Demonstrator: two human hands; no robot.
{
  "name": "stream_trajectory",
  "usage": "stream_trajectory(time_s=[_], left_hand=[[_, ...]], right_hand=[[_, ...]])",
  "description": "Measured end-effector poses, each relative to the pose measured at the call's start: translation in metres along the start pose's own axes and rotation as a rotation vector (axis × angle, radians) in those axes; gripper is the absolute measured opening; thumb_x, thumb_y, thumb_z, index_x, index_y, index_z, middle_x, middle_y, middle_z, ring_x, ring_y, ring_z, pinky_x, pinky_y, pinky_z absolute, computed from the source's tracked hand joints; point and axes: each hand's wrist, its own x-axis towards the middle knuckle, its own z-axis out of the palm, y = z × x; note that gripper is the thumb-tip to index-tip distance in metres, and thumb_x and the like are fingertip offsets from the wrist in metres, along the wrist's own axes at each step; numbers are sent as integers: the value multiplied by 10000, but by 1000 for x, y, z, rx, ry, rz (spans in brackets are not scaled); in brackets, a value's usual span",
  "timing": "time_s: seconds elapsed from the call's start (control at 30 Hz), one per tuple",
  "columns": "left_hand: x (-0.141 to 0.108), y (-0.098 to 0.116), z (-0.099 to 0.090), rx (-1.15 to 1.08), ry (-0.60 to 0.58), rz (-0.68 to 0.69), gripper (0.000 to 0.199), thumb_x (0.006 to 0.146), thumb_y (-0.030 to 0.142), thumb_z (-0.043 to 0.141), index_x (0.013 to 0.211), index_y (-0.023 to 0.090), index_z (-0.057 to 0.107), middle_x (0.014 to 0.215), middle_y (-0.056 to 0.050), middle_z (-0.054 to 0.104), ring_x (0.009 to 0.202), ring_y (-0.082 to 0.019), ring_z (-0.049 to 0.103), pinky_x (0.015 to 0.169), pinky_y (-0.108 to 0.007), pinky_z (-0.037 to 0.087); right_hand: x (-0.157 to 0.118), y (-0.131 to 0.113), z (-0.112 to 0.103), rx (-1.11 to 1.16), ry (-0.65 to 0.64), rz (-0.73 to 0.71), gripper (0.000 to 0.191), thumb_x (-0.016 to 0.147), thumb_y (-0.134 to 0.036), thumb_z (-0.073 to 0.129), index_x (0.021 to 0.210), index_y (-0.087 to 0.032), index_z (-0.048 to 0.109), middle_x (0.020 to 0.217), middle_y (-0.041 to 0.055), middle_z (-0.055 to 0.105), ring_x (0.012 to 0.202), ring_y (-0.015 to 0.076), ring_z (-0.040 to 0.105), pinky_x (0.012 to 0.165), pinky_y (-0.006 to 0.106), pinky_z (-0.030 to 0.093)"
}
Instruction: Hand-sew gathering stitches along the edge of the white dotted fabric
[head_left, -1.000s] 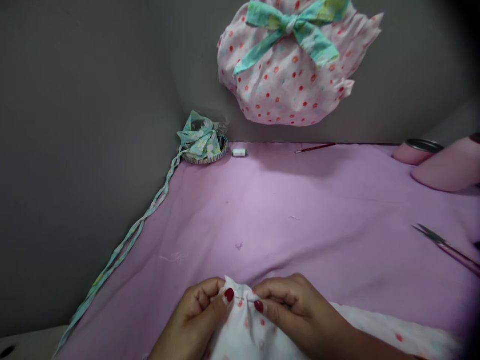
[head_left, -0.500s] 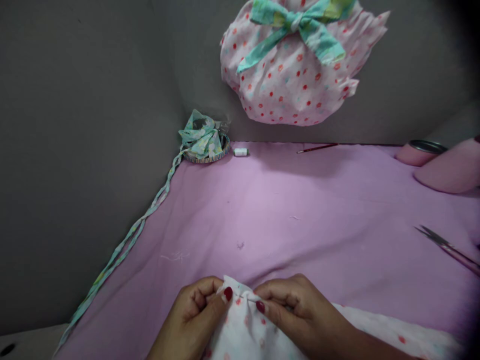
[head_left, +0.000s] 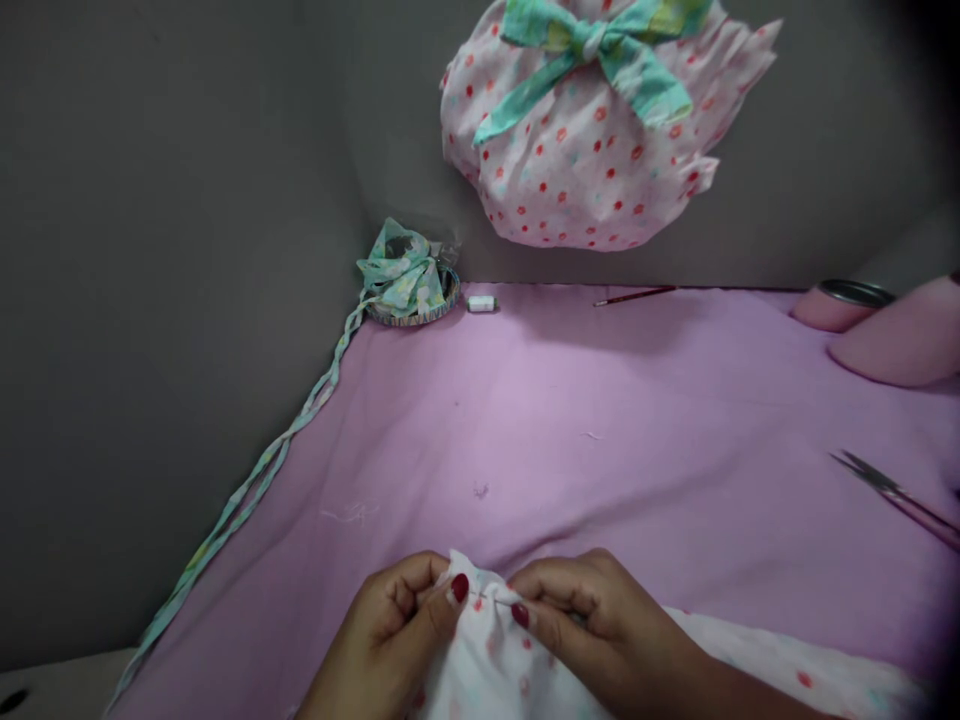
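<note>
White fabric with red and pale blue spots (head_left: 487, 670) is bunched between my two hands at the bottom of the head view. My left hand (head_left: 401, 620) pinches its upper edge between thumb and forefinger. A thin sewing needle (head_left: 487, 597) passes through the gathered edge, pointing left. Its right end sits between the thumb and finger of my right hand (head_left: 592, 620), close against the cloth. More of the spotted fabric (head_left: 787, 655) stretches out to the right behind my right forearm. No thread on the needle can be made out.
Scissors (head_left: 892, 492) lie at the right, points leftward. Farther back are a thread spool (head_left: 482, 303), a slim red stick (head_left: 636, 296), pink containers (head_left: 832, 308) and a basket (head_left: 412, 320) with green cloth ties. A spotted bundle with a green bow (head_left: 577, 190) hangs on the grey wall.
My left thumb has shifted very slightly to the right along the fabric edge. My right hand keeps its pinch in almost the same place.
</note>
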Motion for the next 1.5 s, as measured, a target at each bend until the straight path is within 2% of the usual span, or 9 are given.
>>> stream_trajectory(time_s=[0.13, 0.23, 0.43, 0.53, 0.63, 0.83, 0.97, 1.23, 1.5], left_hand=[[-1, -3, -1, 20, 39, 14, 303, 773, 447, 587, 722, 151, 547, 601, 32, 475, 516, -84, 379, 490, -210, 293], [-1, -3, 1, 96, 121, 55, 317, 744, 462, 610, 674, 166, 518, 583, 35, 475, 517, -91, 394, 484, -204, 308], [-4, 0, 8, 492, 320, 258, 177, 765, 346, 598, 666, 202, 623, 603, -16, 616, 565, -148, 525, 530, -215, 390], [-4, -1, 11, 667, 297, 369, 134, 764, 277, 599, 664, 223, 671, 599, -27, 673, 523, -149, 566, 550, -221, 406], [-3, -4, 12, 723, 268, 428, 103, 746, 256, 618, 682, 231, 695, 604, -31, 690, 512, -148, 580, 556, -221, 412], [-1, -8, 8, 459, 264, 261, 193, 786, 366, 567, 766, 195, 655, 685, -49, 663, 602, -169, 562, 537, -221, 422], [2, -9, 7, 259, 254, 177, 246, 741, 424, 615, 744, 178, 632, 625, -16, 599, 572, -141, 497, 524, -214, 392], [3, -2, 7, 69, 152, 45, 332, 691, 461, 656, 646, 146, 561, 553, 43, 445, 516, -92, 361, 496, -215, 303], [2, 0, 3, -182, 59, -64, 286, 677, 390, 708, 706, 133, 587, 581, 22, 524, 495, -78, 408, 500, -220, 295]], right_hand=[[0, 0, 1, -31, 0, 0, 241, 820, -193, 453, 767, -132, 680, 659, 25, 656, 598, 125, 583, 556, 185, 426], [1, 0, 2, -42, 15, 6, 235, 814, -190, 456, 755, -128, 674, 638, 21, 644, 575, 118, 568, 533, 177, 413], [-1, 1, 3, -75, -6, 5, 244, 819, -169, 435, 747, -135, 665, 632, 16, 637, 568, 114, 564, 529, 173, 404], [-1, 3, 4, -119, -1, -26, 237, 823, -149, 427, 765, -155, 657, 655, 5, 640, 588, 108, 567, 558, 172, 404], [-1, 5, 5, -168, 23, -38, 232, 826, -152, 427, 758, -154, 649, 626, -1, 615, 569, 102, 547, 548, 172, 390], [-1, 5, 6, -157, 20, -43, 232, 838, -183, 423, 736, -140, 627, 591, -8, 566, 529, 89, 488, 509, 168, 364], [0, 4, 5, -127, 19, -28, 250, 843, -196, 417, 724, -138, 629, 567, -11, 549, 514, 90, 468, 500, 170, 362], [-1, 1, 2, -38, -13, -24, 259, 819, -179, 425, 790, -145, 680, 657, 16, 642, 591, 119, 568, 560, 181, 423], [-1, 0, 0, 60, -15, -20, 257, 824, -206, 453, 816, -134, 699, 693, 41, 678, 621, 144, 609, 575, 203, 456]])
